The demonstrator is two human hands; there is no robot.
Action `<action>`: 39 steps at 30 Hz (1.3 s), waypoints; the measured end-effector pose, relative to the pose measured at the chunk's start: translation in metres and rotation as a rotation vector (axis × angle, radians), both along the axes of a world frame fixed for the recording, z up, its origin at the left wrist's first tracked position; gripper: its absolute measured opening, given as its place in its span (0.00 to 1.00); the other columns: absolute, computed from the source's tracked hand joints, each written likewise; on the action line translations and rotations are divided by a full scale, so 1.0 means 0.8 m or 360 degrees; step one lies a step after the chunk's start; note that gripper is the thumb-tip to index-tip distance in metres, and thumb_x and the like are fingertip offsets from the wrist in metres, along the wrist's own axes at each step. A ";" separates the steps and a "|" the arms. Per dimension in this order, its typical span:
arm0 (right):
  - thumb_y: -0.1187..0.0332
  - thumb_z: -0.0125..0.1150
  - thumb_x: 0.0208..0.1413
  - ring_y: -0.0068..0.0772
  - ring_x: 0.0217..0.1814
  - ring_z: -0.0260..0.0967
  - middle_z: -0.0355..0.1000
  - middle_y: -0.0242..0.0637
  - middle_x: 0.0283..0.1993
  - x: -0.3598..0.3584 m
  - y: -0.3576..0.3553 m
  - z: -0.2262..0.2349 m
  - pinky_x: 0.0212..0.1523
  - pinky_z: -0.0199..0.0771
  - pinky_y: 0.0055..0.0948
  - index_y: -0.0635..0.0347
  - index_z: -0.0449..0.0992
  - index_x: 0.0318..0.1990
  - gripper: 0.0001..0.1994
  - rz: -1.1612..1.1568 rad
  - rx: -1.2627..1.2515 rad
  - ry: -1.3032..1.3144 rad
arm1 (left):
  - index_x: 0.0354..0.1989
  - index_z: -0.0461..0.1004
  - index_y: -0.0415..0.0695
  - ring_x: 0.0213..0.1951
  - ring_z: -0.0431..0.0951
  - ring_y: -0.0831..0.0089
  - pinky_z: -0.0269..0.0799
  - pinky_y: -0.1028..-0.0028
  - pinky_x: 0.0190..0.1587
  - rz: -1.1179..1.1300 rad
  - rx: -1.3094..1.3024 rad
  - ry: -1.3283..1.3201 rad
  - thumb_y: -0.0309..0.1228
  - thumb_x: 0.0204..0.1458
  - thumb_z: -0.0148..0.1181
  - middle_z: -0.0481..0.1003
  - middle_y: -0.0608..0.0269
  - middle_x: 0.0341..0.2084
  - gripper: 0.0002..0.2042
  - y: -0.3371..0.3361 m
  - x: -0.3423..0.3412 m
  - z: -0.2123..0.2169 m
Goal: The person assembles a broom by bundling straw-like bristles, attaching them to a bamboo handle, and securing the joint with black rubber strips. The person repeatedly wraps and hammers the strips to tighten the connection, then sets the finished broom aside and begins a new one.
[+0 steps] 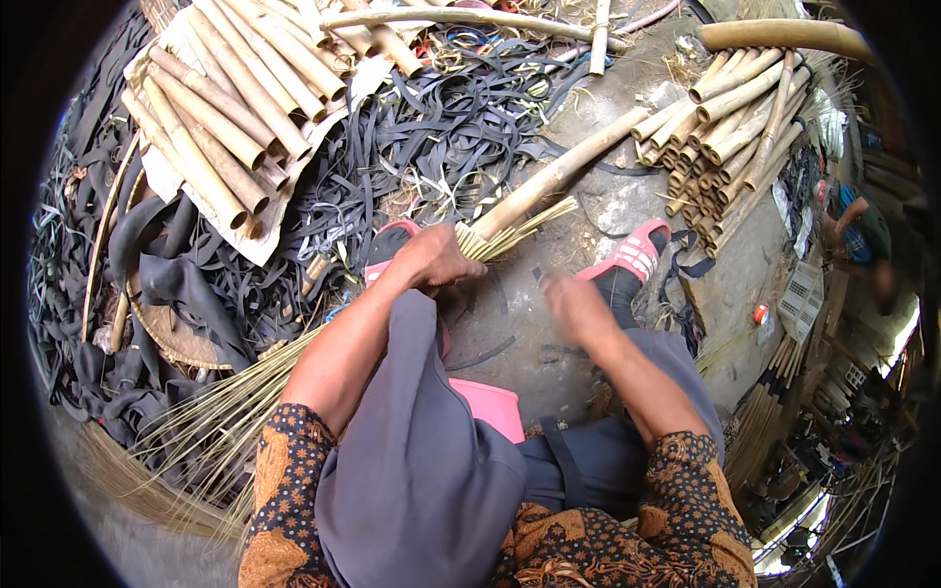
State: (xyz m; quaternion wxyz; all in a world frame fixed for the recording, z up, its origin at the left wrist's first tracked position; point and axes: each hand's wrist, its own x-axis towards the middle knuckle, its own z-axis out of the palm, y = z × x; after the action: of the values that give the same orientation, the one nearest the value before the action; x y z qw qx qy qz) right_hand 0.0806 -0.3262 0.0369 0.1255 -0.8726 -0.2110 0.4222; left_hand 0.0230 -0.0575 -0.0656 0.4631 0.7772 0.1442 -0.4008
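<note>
A bundle of thin, pale yellow-green sticks (524,227) is gripped in my left hand (439,257), fingers wrapped round it near its cut ends. Its long thin ends (221,402) fan out under my left forearm to the lower left. Just past that hand a bamboo pole (559,174) lies slanting across the floor, close to the cut ends. My right hand (576,309) hovers to the right of the bundle, near my right foot, apart from the sticks. It is smeared by motion, so its fingers and anything in them cannot be made out.
Black rubber strips (421,118) heap up at the far left. Bamboo tubes (221,118) lie on a pale sheet there. Another stack of tubes (730,127) is at the far right. A pink plastic piece (493,407) shows between my legs. Another person (867,230) is at the right edge.
</note>
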 end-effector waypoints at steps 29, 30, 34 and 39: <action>0.68 0.53 0.68 0.71 0.41 0.76 0.76 0.64 0.35 0.024 -0.009 -0.024 0.44 0.76 0.59 0.67 0.71 0.42 0.09 0.0163 0.0114 -0.0038 | 0.42 0.79 0.23 0.42 0.86 0.45 0.81 0.57 0.46 -0.0072 0.0020 0.0039 0.54 0.43 0.78 0.83 0.33 0.38 0.38 0.002 0.001 0.004; 0.68 0.53 0.68 0.71 0.41 0.76 0.76 0.63 0.35 0.020 -0.006 -0.020 0.43 0.76 0.59 0.67 0.72 0.42 0.09 0.0178 0.0127 -0.0108 | 0.42 0.79 0.23 0.42 0.86 0.46 0.81 0.57 0.45 -0.0027 -0.0011 0.0069 0.54 0.43 0.79 0.83 0.33 0.38 0.38 0.003 0.001 0.002; 0.66 0.53 0.69 0.70 0.42 0.76 0.76 0.60 0.35 0.013 0.008 -0.004 0.43 0.75 0.57 0.65 0.74 0.44 0.10 -0.0076 0.0002 -0.0064 | 0.46 0.79 0.25 0.42 0.86 0.46 0.81 0.56 0.45 -0.0032 -0.0058 -0.0024 0.56 0.41 0.79 0.83 0.34 0.39 0.40 0.007 0.006 0.000; 0.65 0.53 0.71 0.64 0.41 0.78 0.78 0.58 0.37 -0.029 0.023 -0.012 0.44 0.76 0.54 0.66 0.74 0.46 0.12 0.0160 0.0027 0.0148 | 0.51 0.75 0.28 0.43 0.86 0.44 0.81 0.54 0.48 -0.0027 0.0148 -0.0058 0.57 0.41 0.79 0.83 0.34 0.41 0.41 0.002 -0.003 0.019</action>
State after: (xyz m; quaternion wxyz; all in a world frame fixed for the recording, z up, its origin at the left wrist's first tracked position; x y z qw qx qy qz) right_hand 0.0577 -0.3080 0.0271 0.1214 -0.8393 -0.2520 0.4662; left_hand 0.0203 -0.0557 -0.0500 0.4257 0.8062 0.1477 -0.3834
